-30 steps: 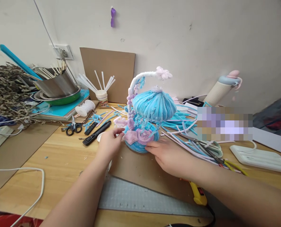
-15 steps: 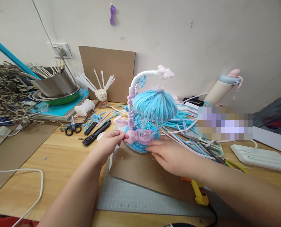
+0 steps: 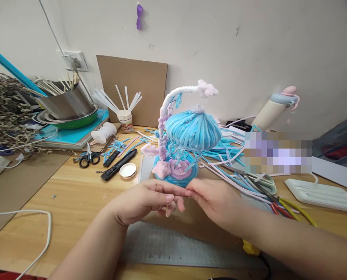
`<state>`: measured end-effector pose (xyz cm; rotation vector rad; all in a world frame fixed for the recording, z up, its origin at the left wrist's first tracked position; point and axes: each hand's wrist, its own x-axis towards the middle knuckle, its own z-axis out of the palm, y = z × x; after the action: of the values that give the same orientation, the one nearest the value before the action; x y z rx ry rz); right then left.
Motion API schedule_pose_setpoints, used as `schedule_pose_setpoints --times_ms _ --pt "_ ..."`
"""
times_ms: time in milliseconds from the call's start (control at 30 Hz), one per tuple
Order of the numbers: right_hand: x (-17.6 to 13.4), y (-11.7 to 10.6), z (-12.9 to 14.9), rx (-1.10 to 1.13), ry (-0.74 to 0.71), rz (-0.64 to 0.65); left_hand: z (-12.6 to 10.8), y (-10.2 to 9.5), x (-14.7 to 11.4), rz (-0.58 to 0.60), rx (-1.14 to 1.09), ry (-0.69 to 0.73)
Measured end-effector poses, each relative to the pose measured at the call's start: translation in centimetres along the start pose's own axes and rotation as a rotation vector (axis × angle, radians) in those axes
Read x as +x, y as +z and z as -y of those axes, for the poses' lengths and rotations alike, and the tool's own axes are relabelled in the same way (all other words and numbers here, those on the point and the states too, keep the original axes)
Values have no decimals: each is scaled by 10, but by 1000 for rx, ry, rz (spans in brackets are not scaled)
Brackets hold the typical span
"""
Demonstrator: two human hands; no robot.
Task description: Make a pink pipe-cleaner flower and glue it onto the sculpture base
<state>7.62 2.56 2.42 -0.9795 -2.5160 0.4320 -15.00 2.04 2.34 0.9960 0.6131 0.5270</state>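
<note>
In front of me stands a pipe-cleaner lamp with a pleated blue shade (image 3: 193,130), a white curved stem and a round blue base (image 3: 179,182). A pink fuzzy star (image 3: 161,170) and a lilac coil (image 3: 180,170) rest on that base. Just before the base, my left hand (image 3: 154,198) reaches out with its index finger straight and the others loosely bent; I see nothing held in it. The thumb and finger of my right hand (image 3: 217,200) pinch at the tip of my left index finger. Whether something tiny sits between them is hidden.
Blue and lilac pipe cleaners (image 3: 231,149) lie to the right with scissors (image 3: 261,181) and pliers (image 3: 284,206). A yellow glue gun (image 3: 251,247) is partly behind my right forearm. On the left are a black cutter (image 3: 119,165), small scissors (image 3: 89,157) and a round lid (image 3: 127,170).
Both hands have left the lamp's base and come toward me, meeting at the fingertips. My left hand has let go of the pink star and moved right. The round lid is now uncovered.
</note>
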Motion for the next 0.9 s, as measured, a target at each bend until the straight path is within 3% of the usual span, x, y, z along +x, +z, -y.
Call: schedule_pose_setpoints --times_ms 100,200,300,467,600,667,733,833,900 --pt "-6 -6 -7 -256 -215 -143 7 6 5 69 -289 25" --pt "-9 -12 -13 -386 -337 -187 12 12 10 165 -450 35" --pt "-13 -15 -18 -415 -368 -145 17 16 14 213 -490 24" --pt "-22 -14 -25 -229 -356 -26 24 17 17 291 -470 -25" --pt "-27 -13 -30 -187 -321 -43 19 18 12 260 -352 -44" --pt "-28 -11 -33 -205 -279 -65 12 18 8 172 -112 -84" --pt "-28 -7 -37 -249 -246 -69 5 15 3 -24 289 -131" --pt "-27 -2 -36 -294 -225 -41 0 2 0 -519 937 -184" --pt "-25 -5 -29 -234 -224 25 -1 -10 0 -809 1165 -220"
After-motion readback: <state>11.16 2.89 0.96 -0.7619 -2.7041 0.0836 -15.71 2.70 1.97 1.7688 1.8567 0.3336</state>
